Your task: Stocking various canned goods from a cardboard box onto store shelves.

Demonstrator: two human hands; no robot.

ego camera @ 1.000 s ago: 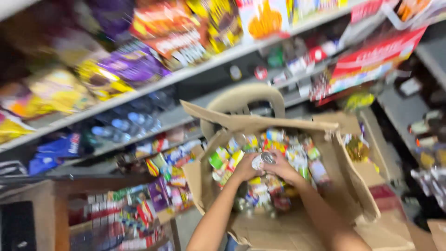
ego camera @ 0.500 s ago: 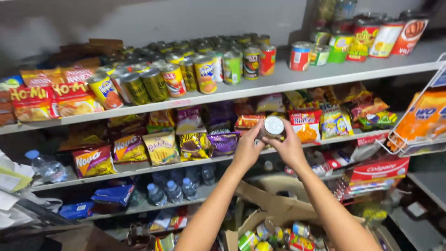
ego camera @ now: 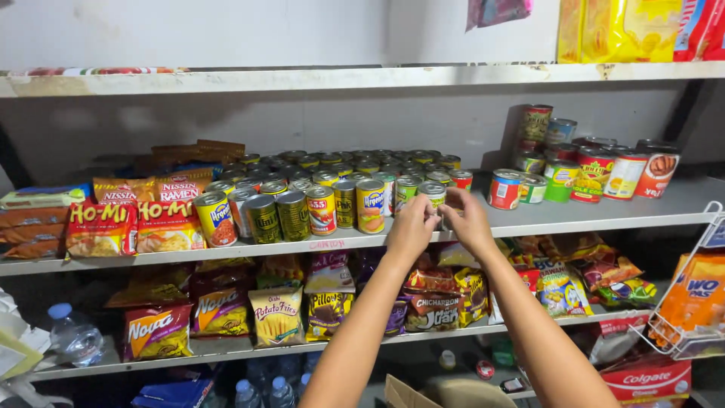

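My left hand [ego camera: 411,225] and my right hand [ego camera: 470,221] are raised together at the front edge of the middle shelf [ego camera: 574,219]. Both are closed around a small can [ego camera: 442,205], which the fingers mostly hide. It is level with the front row of small cans [ego camera: 325,205], at that row's right end. Just behind my hands stands a green-labelled can [ego camera: 432,190]. A red can [ego camera: 504,189] stands a little to the right of my right hand.
Taller cans [ego camera: 596,174] fill the shelf's right part and noodle packets [ego camera: 136,223] its left. Snack bags [ego camera: 272,313] line the shelf below. A water bottle [ego camera: 72,336] stands low left, a wire rack [ego camera: 680,336] hangs at right, and an open cardboard box [ego camera: 445,393] sits below.
My hands lifted a can out of the cardboard box and brought it up to the shelf of cans. The view tilted up from the box to the shelves.
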